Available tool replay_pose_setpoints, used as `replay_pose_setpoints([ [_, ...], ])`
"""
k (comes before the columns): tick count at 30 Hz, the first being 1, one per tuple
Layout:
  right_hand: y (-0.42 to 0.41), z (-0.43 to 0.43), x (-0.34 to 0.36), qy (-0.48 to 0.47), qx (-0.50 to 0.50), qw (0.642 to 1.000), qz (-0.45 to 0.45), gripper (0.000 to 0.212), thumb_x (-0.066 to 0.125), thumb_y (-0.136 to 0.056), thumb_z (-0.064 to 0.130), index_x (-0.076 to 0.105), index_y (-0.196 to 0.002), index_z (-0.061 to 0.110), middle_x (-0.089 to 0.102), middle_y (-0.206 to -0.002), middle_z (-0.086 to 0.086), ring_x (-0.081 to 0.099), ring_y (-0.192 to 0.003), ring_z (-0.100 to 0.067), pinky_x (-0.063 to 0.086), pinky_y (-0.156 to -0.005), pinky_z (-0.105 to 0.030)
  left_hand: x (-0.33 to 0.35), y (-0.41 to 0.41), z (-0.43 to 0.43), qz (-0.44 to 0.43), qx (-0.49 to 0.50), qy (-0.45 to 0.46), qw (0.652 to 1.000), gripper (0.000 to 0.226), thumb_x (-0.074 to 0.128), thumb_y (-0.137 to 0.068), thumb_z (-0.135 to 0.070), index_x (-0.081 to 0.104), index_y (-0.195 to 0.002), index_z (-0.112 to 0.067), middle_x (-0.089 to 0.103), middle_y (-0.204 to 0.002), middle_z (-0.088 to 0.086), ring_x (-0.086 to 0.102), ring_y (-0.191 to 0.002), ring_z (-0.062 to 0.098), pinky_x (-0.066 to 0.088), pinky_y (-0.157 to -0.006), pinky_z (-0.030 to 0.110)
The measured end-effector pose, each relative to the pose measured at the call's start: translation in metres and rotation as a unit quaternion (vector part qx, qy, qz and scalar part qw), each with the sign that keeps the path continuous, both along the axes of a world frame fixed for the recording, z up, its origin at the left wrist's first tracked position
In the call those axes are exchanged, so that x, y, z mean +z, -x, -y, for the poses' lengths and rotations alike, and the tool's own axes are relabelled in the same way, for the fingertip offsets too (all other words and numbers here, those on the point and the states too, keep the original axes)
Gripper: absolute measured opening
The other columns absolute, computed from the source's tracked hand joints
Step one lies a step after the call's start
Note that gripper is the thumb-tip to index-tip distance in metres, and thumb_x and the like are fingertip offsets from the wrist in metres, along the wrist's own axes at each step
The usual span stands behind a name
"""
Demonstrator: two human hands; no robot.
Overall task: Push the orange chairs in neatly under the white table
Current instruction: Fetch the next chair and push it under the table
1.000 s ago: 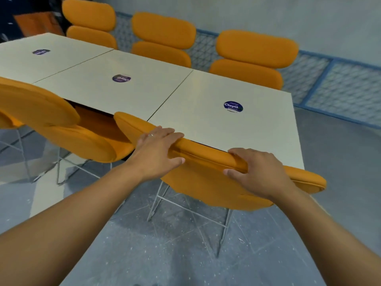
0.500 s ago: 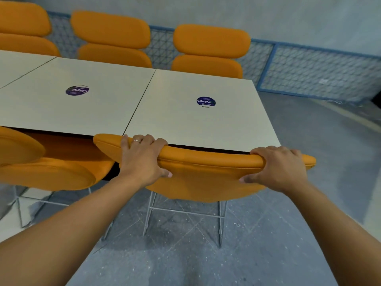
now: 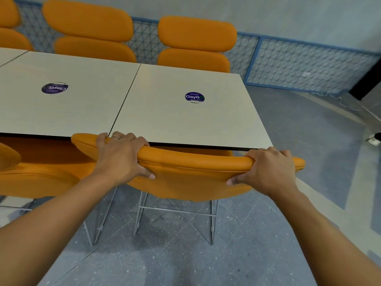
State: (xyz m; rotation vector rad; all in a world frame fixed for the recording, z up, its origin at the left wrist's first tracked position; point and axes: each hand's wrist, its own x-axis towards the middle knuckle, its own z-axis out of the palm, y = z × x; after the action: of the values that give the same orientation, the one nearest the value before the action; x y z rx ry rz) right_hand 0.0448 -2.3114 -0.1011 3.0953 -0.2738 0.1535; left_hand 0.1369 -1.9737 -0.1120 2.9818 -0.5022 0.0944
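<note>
Within the last second the near orange chair [image 3: 195, 162] has been swung square to the white surface [image 3: 165, 122]. Its backrest is now set close against the near edge, so it is judged almost tucked in. The top roll is clasped by the left hand [image 3: 121, 155] and right hand [image 3: 268, 170], fingers curled over. Smooth, seamed padding is carried on thin wire legs [image 3: 175, 211]. The surface is matte and flat, marked by a round purple sticker [image 3: 194, 97].

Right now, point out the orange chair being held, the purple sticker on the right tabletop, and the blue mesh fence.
Orange chair [image 3: 185, 174], head view, rear of the backrest.
Purple sticker [image 3: 194, 97], head view, its printed centre.
Blue mesh fence [image 3: 299, 62], head view, right panel's mesh.
</note>
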Motion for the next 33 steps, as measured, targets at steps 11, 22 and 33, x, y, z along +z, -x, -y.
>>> replay_pose_setpoints([
  [11,-0.003,0.014,0.005,-0.006,0.033,0.999,-0.003,0.101,0.033,-0.033,0.108,0.067,-0.095,0.036,0.057,-0.079,0.016,0.054,-0.081,-0.012,0.047,-0.077,-0.036,0.001,0.005,0.011,0.001,0.033,0.007,0.999,0.087,0.074,-0.04,-0.08,0.062,-0.113,-0.034,0.062,-0.105,-0.006,0.047,-0.116,0.027,0.019,-0.108,0.049],
  [22,-0.001,0.075,0.017,-0.027,-0.005,0.999,-0.04,0.087,0.054,-0.03,0.103,0.065,-0.084,0.035,0.064,-0.07,0.013,0.061,-0.072,-0.011,0.053,-0.069,-0.032,-0.011,0.029,0.071,0.044,0.03,0.06,0.997,0.071,0.073,-0.039,-0.08,0.063,-0.092,-0.033,0.058,-0.095,-0.011,0.047,-0.11,0.023,0.019,-0.099,0.045],
  [33,-0.004,0.079,0.009,-0.019,0.014,1.0,-0.017,0.099,0.033,-0.023,0.109,0.065,-0.077,0.033,0.06,-0.063,0.013,0.058,-0.064,-0.008,0.054,-0.063,-0.031,-0.01,0.028,0.068,0.061,0.034,0.05,0.996,0.074,0.076,-0.037,-0.078,0.063,-0.094,-0.032,0.057,-0.093,-0.011,0.048,-0.107,0.025,0.019,-0.099,0.046],
])
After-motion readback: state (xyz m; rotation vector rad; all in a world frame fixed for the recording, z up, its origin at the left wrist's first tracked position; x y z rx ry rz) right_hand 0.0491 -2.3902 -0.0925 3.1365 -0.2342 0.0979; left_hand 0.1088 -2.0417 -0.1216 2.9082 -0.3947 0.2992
